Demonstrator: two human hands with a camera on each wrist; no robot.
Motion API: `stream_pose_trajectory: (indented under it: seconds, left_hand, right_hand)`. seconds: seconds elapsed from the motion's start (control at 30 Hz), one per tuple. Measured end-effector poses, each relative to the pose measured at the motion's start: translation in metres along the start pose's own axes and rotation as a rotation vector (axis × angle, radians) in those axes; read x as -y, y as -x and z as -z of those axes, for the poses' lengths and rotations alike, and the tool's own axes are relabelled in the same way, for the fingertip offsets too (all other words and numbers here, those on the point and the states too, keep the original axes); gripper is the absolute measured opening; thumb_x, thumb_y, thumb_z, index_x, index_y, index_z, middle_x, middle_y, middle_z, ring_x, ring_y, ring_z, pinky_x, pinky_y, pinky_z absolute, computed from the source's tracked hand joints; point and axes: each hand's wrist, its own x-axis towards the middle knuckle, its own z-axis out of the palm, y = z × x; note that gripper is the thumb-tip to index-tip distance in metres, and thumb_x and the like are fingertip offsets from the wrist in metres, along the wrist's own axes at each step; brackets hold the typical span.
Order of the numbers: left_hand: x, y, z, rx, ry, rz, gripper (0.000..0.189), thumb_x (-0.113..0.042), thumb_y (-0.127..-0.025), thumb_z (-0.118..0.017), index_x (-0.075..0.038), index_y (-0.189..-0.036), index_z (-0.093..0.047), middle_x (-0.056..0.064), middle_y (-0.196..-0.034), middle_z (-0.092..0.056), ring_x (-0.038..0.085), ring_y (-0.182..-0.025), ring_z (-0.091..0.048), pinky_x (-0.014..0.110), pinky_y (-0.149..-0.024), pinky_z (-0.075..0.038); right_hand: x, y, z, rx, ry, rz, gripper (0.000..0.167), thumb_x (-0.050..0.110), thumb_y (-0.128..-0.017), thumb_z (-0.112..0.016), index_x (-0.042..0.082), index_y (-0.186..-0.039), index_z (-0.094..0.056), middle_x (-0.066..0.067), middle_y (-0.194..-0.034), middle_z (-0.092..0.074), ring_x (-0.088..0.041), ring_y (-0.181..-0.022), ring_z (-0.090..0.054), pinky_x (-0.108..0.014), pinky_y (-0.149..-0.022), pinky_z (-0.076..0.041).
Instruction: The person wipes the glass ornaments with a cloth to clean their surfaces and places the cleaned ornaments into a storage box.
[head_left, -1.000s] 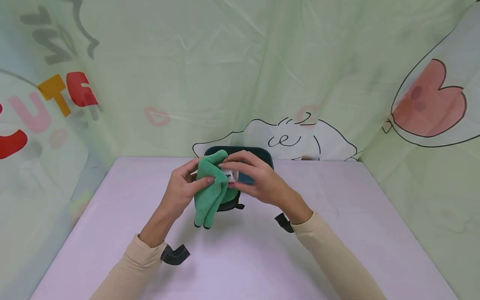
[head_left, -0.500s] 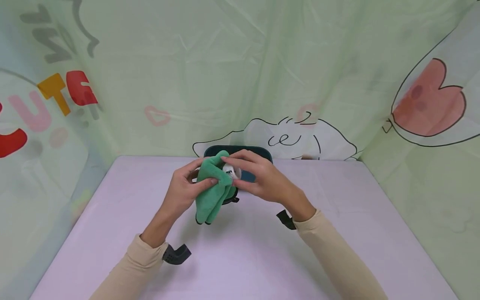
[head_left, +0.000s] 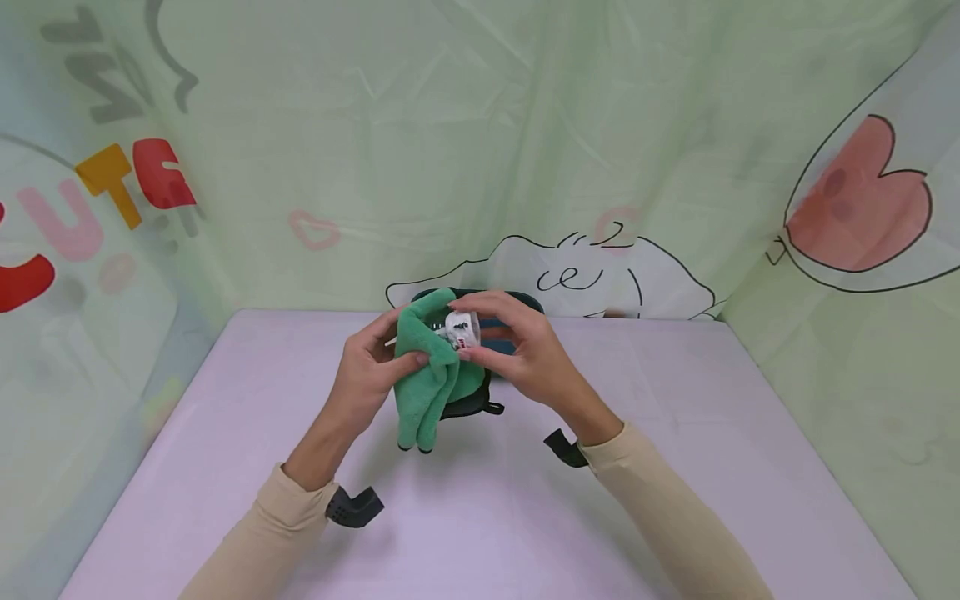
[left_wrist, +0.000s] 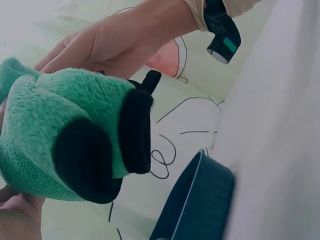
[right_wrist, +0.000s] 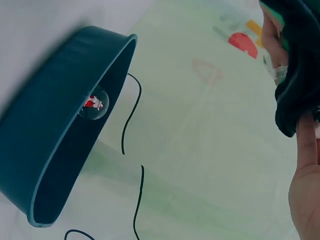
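Observation:
My left hand (head_left: 367, 358) grips a fuzzy green cloth (head_left: 423, 375) with its thumb on the near side and fingers behind. In the left wrist view the cloth (left_wrist: 75, 125) is bunched, with broad black edging and a black loop. My right hand (head_left: 517, 342) pinches a small white round-sided thing (head_left: 463, 330) with dark and red print, thumb below and a finger on top. Its left end sits against the cloth's fold, partly hidden there. Both hands are raised over the table.
Behind the hands stands a dark teal bin (head_left: 498, 342), partly hidden by them. In the right wrist view, a clear globe (right_wrist: 95, 103) with a red and white figure shows inside it. A patterned pale green curtain (head_left: 360, 167) hangs behind the lilac-white table (head_left: 637, 517).
The white thing has turned in my right fingers, so more of its print shows. The cloth's black-edged lower part has swung slightly right. The left hand keeps its grip.

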Motion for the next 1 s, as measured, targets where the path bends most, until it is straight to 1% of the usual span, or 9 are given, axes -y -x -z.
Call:
stream_pose_trajectory:
  seconds: [0.17, 0.3, 0.4, 0.47, 0.57, 0.63, 0.7, 0.87, 1.0]
  left_hand:
    - [0.000, 0.000, 0.001, -0.024, 0.015, 0.019, 0.055, -0.006, -0.092, -0.075, -0.004, -0.143, -0.055, 0.013, -0.131, -0.061, 0.021, -0.108, -0.069, 0.029, -0.087, -0.059]
    - [-0.001, 0.000, 0.001, -0.043, 0.055, 0.039, 0.058, -0.017, -0.092, -0.077, -0.003, -0.144, -0.054, 0.009, -0.128, -0.062, 0.018, -0.109, -0.069, 0.028, -0.088, -0.058]
    - [-0.002, 0.001, 0.000, -0.021, 0.088, 0.060, 0.062, -0.021, -0.091, -0.078, -0.001, -0.144, -0.053, 0.008, -0.125, -0.062, 0.017, -0.108, -0.068, 0.027, -0.088, -0.058]
    - [-0.002, 0.001, -0.002, 0.004, 0.097, 0.069, 0.064, -0.023, -0.091, -0.079, 0.000, -0.144, -0.053, 0.009, -0.126, -0.061, 0.017, -0.108, -0.067, 0.027, -0.088, -0.058]
    - [-0.003, 0.002, -0.005, 0.035, 0.088, 0.070, 0.067, -0.028, -0.089, -0.080, 0.001, -0.143, -0.053, 0.011, -0.130, -0.059, 0.018, -0.110, -0.066, 0.027, -0.089, -0.058]
    - [-0.003, 0.002, -0.007, 0.041, 0.085, 0.073, 0.070, -0.031, -0.088, -0.080, 0.000, -0.144, -0.053, 0.013, -0.134, -0.058, 0.019, -0.112, -0.065, 0.027, -0.090, -0.057]
    - [-0.003, 0.002, -0.009, 0.035, 0.091, 0.076, 0.070, -0.031, -0.088, -0.080, -0.001, -0.145, -0.052, 0.014, -0.137, -0.056, 0.019, -0.115, -0.065, 0.028, -0.092, -0.057]
    - [-0.002, 0.001, -0.012, 0.001, 0.141, 0.074, 0.072, -0.032, -0.088, -0.078, -0.002, -0.147, -0.048, 0.017, -0.137, -0.053, 0.019, -0.120, -0.063, 0.027, -0.094, -0.056]
    - [-0.001, 0.001, -0.013, 0.002, 0.169, 0.063, 0.079, -0.038, -0.086, -0.077, -0.003, -0.149, -0.045, 0.017, -0.138, -0.050, 0.020, -0.123, -0.061, 0.027, -0.095, -0.055]
  right_hand:
    - [-0.001, -0.002, 0.002, 0.019, 0.004, 0.025, 0.069, -0.004, -0.080, -0.083, 0.006, -0.143, -0.055, -0.008, -0.137, -0.060, -0.022, -0.121, -0.060, -0.036, -0.093, -0.058]
    - [-0.003, -0.002, 0.002, 0.014, -0.001, 0.023, 0.068, -0.008, -0.080, -0.081, 0.004, -0.143, -0.056, -0.011, -0.135, -0.062, -0.022, -0.123, -0.061, -0.037, -0.093, -0.058]
    - [-0.002, -0.002, 0.001, -0.021, -0.013, -0.002, 0.070, -0.010, -0.081, -0.079, 0.004, -0.145, -0.052, -0.013, -0.130, -0.066, -0.022, -0.120, -0.064, -0.036, -0.092, -0.058]
    - [-0.002, -0.003, 0.000, -0.046, -0.030, -0.023, 0.071, -0.010, -0.080, -0.080, 0.003, -0.144, -0.052, -0.013, -0.126, -0.069, -0.021, -0.117, -0.065, -0.037, -0.092, -0.058]
    - [-0.001, -0.004, -0.002, -0.065, -0.028, -0.044, 0.065, -0.007, -0.080, -0.082, 0.004, -0.139, -0.056, -0.011, -0.123, -0.069, -0.020, -0.114, -0.066, -0.040, -0.091, -0.058]
    - [0.000, -0.005, -0.003, -0.064, -0.008, -0.047, 0.058, -0.004, -0.082, -0.081, 0.004, -0.135, -0.059, -0.010, -0.124, -0.068, -0.020, -0.114, -0.065, -0.041, -0.091, -0.058]
    - [-0.001, -0.006, -0.004, -0.047, 0.029, -0.040, 0.056, -0.002, -0.084, -0.080, 0.005, -0.136, -0.059, -0.010, -0.128, -0.066, -0.020, -0.117, -0.063, -0.040, -0.091, -0.058]
    - [-0.006, -0.007, -0.007, 0.018, 0.128, 0.015, 0.072, -0.004, -0.083, -0.080, 0.003, -0.147, -0.049, -0.013, -0.142, -0.057, -0.024, -0.128, -0.056, -0.038, -0.095, -0.057]
    - [-0.008, -0.007, -0.010, 0.023, 0.177, 0.061, 0.077, -0.007, -0.082, -0.080, 0.002, -0.150, -0.045, -0.016, -0.145, -0.054, -0.027, -0.129, -0.054, -0.041, -0.094, -0.057]
